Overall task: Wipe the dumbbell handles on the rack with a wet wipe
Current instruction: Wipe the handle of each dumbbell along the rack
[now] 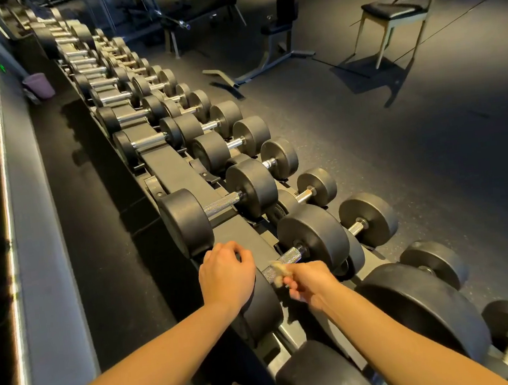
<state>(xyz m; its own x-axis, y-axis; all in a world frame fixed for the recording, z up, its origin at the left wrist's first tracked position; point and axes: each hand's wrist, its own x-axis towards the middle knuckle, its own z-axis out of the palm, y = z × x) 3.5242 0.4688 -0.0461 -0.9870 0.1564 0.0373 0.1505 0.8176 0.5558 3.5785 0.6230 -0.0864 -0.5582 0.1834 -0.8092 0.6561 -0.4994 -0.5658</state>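
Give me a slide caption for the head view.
Right hand presses a wet wipe to a knurled dumbbell handle while the left hand holds that dumbbell head on the rack.

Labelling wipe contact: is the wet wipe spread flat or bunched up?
Bunched. The pale crumpled wet wipe is a small wad pinched in the right hand against the knurled chrome dumbbell handle.
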